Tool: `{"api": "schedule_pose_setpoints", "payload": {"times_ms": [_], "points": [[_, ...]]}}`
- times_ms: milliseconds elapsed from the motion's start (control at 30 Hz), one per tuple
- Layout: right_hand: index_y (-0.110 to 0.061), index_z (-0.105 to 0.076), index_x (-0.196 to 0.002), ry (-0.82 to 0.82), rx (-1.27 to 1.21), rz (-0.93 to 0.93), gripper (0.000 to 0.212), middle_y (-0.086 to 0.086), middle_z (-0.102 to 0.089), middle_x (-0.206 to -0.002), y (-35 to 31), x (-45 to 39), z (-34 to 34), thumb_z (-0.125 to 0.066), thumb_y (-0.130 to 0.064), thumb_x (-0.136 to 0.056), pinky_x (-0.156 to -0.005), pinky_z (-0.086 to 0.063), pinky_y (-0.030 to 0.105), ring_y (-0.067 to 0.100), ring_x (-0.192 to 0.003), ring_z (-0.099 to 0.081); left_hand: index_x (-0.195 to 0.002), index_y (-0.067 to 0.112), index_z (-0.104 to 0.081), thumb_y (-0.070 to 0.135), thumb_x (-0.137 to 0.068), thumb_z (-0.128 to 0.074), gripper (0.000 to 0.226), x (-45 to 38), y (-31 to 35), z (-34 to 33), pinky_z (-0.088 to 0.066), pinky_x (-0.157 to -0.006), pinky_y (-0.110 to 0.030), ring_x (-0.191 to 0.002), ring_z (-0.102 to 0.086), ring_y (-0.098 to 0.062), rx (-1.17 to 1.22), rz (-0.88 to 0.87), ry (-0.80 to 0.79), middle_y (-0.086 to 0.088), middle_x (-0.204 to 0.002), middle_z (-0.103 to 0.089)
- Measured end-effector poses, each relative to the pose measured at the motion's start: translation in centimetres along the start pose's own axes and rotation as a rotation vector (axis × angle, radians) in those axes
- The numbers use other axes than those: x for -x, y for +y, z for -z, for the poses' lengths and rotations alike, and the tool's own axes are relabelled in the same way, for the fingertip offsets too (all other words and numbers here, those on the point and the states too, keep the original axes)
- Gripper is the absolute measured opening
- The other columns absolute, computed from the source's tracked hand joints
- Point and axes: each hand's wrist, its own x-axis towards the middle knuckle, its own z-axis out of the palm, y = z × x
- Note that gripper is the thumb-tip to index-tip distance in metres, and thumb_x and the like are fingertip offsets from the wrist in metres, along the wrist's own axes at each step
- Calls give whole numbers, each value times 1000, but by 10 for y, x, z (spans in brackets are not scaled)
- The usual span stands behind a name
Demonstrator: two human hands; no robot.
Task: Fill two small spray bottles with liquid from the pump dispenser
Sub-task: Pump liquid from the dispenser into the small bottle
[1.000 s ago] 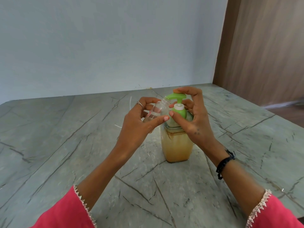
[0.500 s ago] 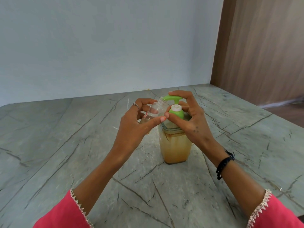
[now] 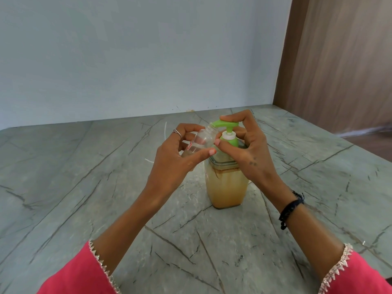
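Our left hand [image 3: 176,164] grips the tilted spray bottle [image 3: 201,141] at the nozzle; our right hand [image 3: 248,149] grips the pump dispenser [image 3: 226,179].

We saw two bare forearms reaching out of wide pink sleeves [image 3: 70,276], each cuff edged with a pale, jagged lace trim [image 3: 337,270]. The left hand [image 3: 169,164] wore a thin silver ring [image 3: 177,132]. A black beaded bracelet [image 3: 290,209] circled the wrist of the right hand [image 3: 252,153], which carried small dark marks on its back.

Tilted clear spray bottle [image 3: 201,141] under green-topped pump dispenser [image 3: 226,179]
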Motion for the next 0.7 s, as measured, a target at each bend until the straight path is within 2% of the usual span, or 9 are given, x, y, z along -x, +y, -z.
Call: {"api": "schedule_pose_setpoints", "payload": {"times_ms": [133,333,533,633,700], "points": [[-29,-49,-109,-19,21,27,39,9,-70,-91,1,2,0,-66,-6,-83,-75,-58,34,19,-85,-70,-93,42,-52,44,-60,-68,37,0,1,0,-55,-63,-19,-84,-63,-9,5,-4,6,16,-89,-62],[-34,-48,-116,-32,40,52,47,6,-68,-88,3,2,1,-66,-7,-82,-79,-57,31,16,-86,-69,-94,42,-52,43,-61,-68,38,-1,0,1,-53,-62,-12,-85,-64,-8,12,-5,8,15,-90,-63],[-20,-56,-110,-13,10,21,34,-8,-70,-88,3,0,1,-67,-9,-80,-76,-56,27,12,-84,-69,-95,41,-53,43,-61,-69,38,0,1,1,-55,-63,-16,-86,-64,-10,19,-5,11,14,-91,-63],[-29,-55,-102,17,-7,15,35,1,-72,-85,2,-2,0,-68,-6,-78,-76,-56,27,15,-83,-71,-96,40,-53,43,-61,-68,38,0,1,0,-55,-64,-17,-88,-64,-11,16,1,6,14,-92,-63],[-30,-56,-97,26,-12,1,33,-3,-72,-81,1,-2,0,-68,-6,-77,-74,-56,26,14,-81,-71,-97,39,-52,41,-63,-69,38,0,0,0,-55,-64,-17,-88,-63,-12,5,8,4,15,-92,-62]]}}
